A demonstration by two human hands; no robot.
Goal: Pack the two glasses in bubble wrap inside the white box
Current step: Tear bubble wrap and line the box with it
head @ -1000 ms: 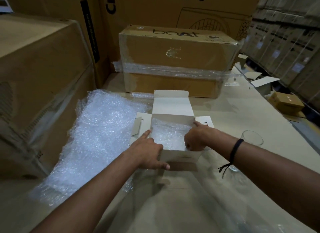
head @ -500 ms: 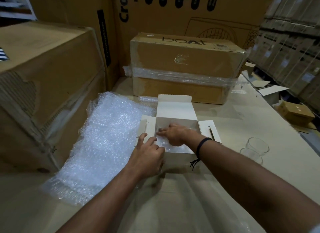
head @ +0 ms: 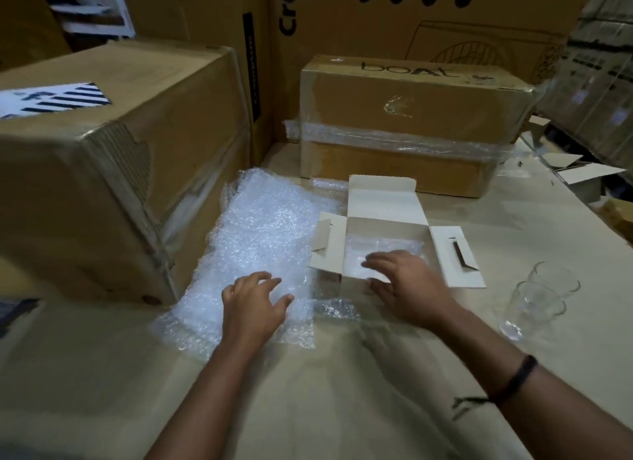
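The white box (head: 383, 202) stands open in the middle of the table, its lid and side flaps folded out, with a piece of bubble wrap lining its inside. My right hand (head: 404, 285) hovers over the box's near edge with fingers spread and holds nothing. A stack of bubble wrap sheets (head: 263, 233) lies to the left of the box. My left hand (head: 253, 305) is over its near part, fingers spread, holding nothing. Two clear glasses stand to the right of the box, one nearer (head: 529, 309) and one just behind it (head: 555, 280).
A large cardboard carton (head: 102, 172) blocks the left side. A taped brown carton (head: 411, 127) stands right behind the white box, with taller cartons behind it. Flattened white boxes (head: 582, 172) lie at the far right. Brown paper (head: 342, 408) covers the table.
My left hand has left the box's front corner and moved left over the bubble wrap stack. My right hand has pulled back from inside the box to its near edge.
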